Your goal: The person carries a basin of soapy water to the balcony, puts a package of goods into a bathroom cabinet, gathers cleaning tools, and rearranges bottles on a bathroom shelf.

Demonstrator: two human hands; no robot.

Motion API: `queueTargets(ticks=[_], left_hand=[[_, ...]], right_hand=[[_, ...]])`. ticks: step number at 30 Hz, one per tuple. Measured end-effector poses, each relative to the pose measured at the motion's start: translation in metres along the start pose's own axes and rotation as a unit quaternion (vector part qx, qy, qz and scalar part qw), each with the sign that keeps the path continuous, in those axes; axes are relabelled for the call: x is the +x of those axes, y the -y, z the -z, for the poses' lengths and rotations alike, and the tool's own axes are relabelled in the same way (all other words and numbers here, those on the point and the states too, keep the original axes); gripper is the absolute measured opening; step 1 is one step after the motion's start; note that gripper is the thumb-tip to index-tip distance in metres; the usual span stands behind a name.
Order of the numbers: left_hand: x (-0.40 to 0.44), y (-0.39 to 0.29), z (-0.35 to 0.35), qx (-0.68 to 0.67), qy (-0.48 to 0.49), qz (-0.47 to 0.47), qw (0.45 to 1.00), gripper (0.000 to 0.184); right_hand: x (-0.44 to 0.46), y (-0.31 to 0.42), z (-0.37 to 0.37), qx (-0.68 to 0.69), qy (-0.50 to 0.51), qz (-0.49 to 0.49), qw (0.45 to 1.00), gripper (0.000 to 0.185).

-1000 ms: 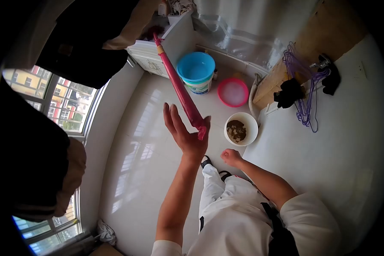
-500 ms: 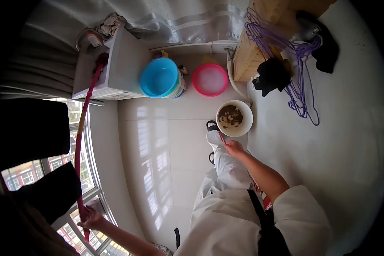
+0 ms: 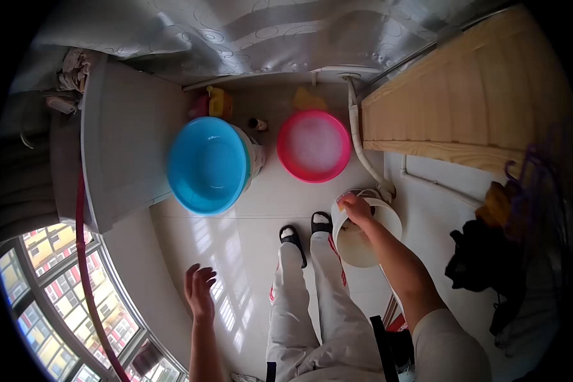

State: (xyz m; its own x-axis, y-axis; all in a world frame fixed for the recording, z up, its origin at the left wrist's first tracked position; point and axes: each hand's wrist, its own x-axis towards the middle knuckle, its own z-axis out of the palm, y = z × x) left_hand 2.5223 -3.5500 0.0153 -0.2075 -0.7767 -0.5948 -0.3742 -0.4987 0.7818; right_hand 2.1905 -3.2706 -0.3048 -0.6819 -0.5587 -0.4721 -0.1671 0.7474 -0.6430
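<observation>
My left hand [image 3: 200,293] hangs above the floor at the lower left, its fingers apart and slightly curled, holding nothing. My right hand [image 3: 355,210] is closed at the upper edge of the white bucket [image 3: 388,224], which is tilted. The hand and forearm hide part of the bucket and its contents. A pink basin [image 3: 282,145] of cloudy, foamy liquid stands farther forward. Left of it, a blue basin [image 3: 209,167] rests on a bucket. A long pink tube [image 3: 84,267] hangs at the far left, away from my left hand.
A white cabinet [image 3: 124,140] stands on the left beside the window [image 3: 92,305]. At the right are a wooden panel [image 3: 452,105], a white pipe [image 3: 355,137] and dark cloths [image 3: 474,258] near purple hangers. A yellow bottle [image 3: 218,102] stands behind the blue basin.
My left hand has let go of the pink tube and moved right over the floor. My right hand has reached forward and taken hold of the white bucket, now tilted. The view has shifted.
</observation>
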Motion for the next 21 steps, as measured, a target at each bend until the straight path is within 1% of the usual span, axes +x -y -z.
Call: queueTargets(ticks=[1, 2, 3, 4, 5, 6, 7, 8, 9, 10, 11, 13, 16, 17, 19, 20, 21], left_hand=[[0.041, 0.038, -0.023, 0.043, 0.030, 0.049, 0.997, 0.030], [0.078, 0.073, -0.047, 0.073, 0.055, 0.099, 0.991, 0.030], [0.117, 0.108, -0.074, 0.127, 0.075, 0.127, 0.981, 0.032], [0.162, 0.161, -0.092, 0.153, 0.115, 0.134, 0.972, 0.033], [0.200, 0.201, -0.116, 0.175, 0.158, 0.150, 0.960, 0.035], [0.238, 0.234, -0.142, 0.200, 0.172, 0.156, 0.952, 0.037], [0.276, 0.266, -0.166, 0.161, 0.183, 0.161, 0.956, 0.040], [0.306, 0.299, -0.186, 0.130, 0.192, 0.160, 0.959, 0.048], [0.330, 0.316, -0.212, 0.078, 0.169, 0.205, 0.961, 0.058], [0.339, 0.312, -0.241, 0.120, 0.147, 0.230, 0.955, 0.063], [0.353, 0.321, -0.262, 0.115, 0.127, 0.248, 0.954, 0.066], [0.376, 0.340, -0.292, 0.039, 0.115, 0.301, 0.946, 0.059], [0.408, 0.366, -0.314, -0.084, 0.151, 0.309, 0.935, 0.048], [0.428, 0.386, -0.318, -0.119, 0.202, 0.258, 0.937, 0.039], [0.428, 0.377, -0.321, -0.104, 0.166, 0.213, 0.957, 0.039], [0.423, 0.366, -0.321, -0.143, 0.168, 0.213, 0.952, 0.040], [0.421, 0.359, -0.319, -0.135, 0.169, 0.207, 0.954, 0.040]], right_hand=[[0.027, 0.013, 0.010, -0.057, 0.126, -0.122, 0.983, 0.035], [0.043, 0.028, 0.016, 0.006, 0.142, -0.187, 0.972, 0.041], [0.068, 0.028, 0.012, 0.065, 0.154, -0.246, 0.955, 0.048], [0.096, -0.005, -0.018, 0.019, 0.083, -0.231, 0.969, 0.056], [0.119, -0.040, -0.051, -0.024, 0.011, -0.217, 0.976, 0.065], [0.139, -0.040, -0.057, 0.022, 0.003, -0.266, 0.964, 0.075], [0.160, -0.045, -0.060, 0.052, 0.011, -0.289, 0.956, 0.077], [0.175, -0.047, -0.060, 0.083, 0.023, -0.313, 0.946, 0.080], [0.190, -0.056, -0.066, 0.112, 0.033, -0.338, 0.934, 0.083], [0.202, -0.084, -0.085, 0.126, -0.009, -0.347, 0.929, 0.069], [0.209, -0.107, -0.095, 0.195, -0.001, -0.349, 0.917, 0.059], [0.224, -0.134, -0.105, 0.332, 0.010, -0.338, 0.880, 0.039], [0.231, -0.147, -0.110, 0.451, 0.015, -0.389, 0.803, 0.030], [0.225, -0.152, -0.106, 0.490, 0.025, -0.356, 0.795, 0.031], [0.226, -0.157, -0.122, 0.570, 0.056, -0.279, 0.771, 0.032], [0.225, -0.156, -0.124, 0.575, 0.047, -0.280, 0.767, 0.033], [0.224, -0.150, -0.122, 0.581, 0.040, -0.280, 0.763, 0.034]])
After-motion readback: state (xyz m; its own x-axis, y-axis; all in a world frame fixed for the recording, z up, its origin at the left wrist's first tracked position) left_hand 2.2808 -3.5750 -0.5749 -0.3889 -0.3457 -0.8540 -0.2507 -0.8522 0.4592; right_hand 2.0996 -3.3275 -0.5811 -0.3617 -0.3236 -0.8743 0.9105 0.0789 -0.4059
